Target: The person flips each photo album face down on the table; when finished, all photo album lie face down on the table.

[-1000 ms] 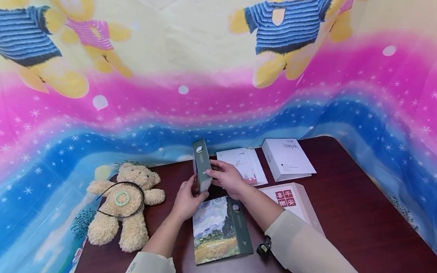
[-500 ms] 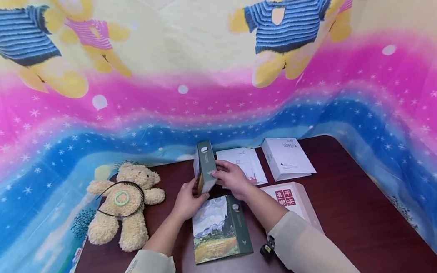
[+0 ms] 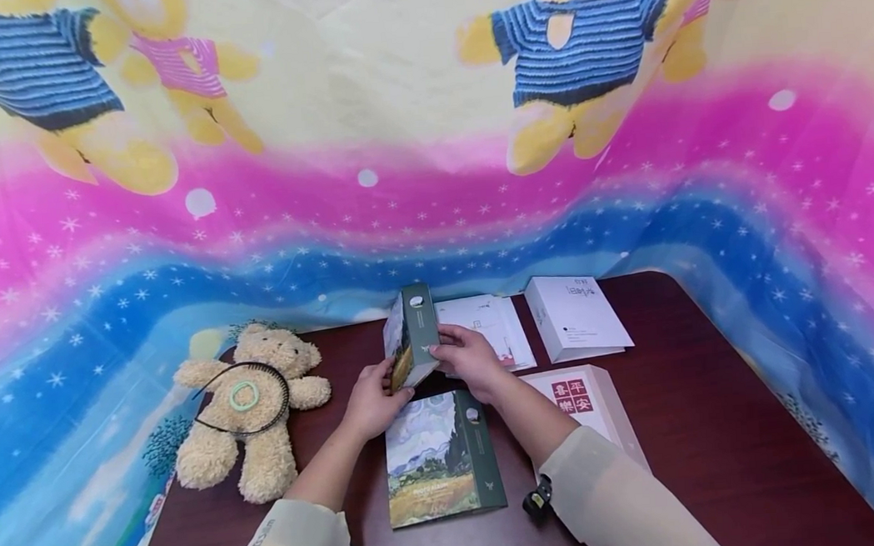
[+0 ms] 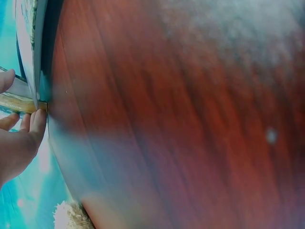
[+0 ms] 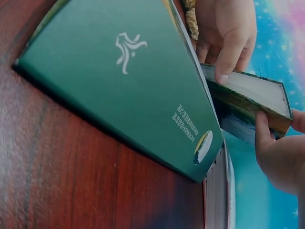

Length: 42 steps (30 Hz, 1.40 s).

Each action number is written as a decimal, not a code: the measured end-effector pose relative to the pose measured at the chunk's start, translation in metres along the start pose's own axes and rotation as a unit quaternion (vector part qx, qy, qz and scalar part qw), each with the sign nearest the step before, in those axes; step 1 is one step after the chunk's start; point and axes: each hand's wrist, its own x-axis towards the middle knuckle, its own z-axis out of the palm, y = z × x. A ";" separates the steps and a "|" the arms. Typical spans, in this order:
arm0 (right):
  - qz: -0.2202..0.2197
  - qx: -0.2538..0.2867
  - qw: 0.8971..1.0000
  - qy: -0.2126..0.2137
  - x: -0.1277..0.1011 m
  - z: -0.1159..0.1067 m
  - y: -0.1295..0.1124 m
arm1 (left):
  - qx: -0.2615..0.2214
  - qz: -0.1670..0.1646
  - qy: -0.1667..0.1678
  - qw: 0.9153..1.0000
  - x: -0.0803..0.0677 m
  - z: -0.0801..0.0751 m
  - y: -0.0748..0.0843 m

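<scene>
Both hands hold a thick photo album (image 3: 421,328) upright over the table, its green spine towards the head camera and part of its painted cover showing on the left. The left hand (image 3: 376,404) grips its lower left corner, thumb along the bottom edge. The right hand (image 3: 471,361) pinches the right side by the spine. In the right wrist view the white page edges of the held album (image 5: 257,88) lie between the two hands. A matching photo album (image 3: 430,465) with a landscape painting rests nearer the body; its green side (image 5: 95,90) fills much of the right wrist view.
A plush bear (image 3: 253,409) lies at the left with a black headband (image 3: 287,399) and a green ring (image 3: 245,396) on it. On the right are a white box with red characters (image 3: 603,405), a white booklet (image 3: 485,328) and a white folded cover (image 3: 578,319). A cartoon curtain (image 3: 418,207) hangs behind.
The held album has shifted slightly right and turned, so more of its painted cover shows. The right hand has moved a little right with it; the left hand stays nearly in place.
</scene>
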 end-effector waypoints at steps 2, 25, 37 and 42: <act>-0.001 0.000 1.000 0.006 0.002 0.000 0.002 | 0.001 -0.002 0.002 1.000 0.000 -0.001 -0.001; 0.021 -0.012 0.999 0.027 0.008 0.014 0.016 | 0.070 -0.020 0.008 0.997 -0.005 -0.016 -0.017; 0.038 -0.038 0.998 0.026 0.010 0.020 0.017 | 0.103 -0.029 0.002 0.994 -0.005 -0.023 -0.023; 0.041 -0.051 0.998 0.021 0.014 0.021 0.021 | 0.111 -0.032 -0.006 0.993 -0.006 -0.026 -0.023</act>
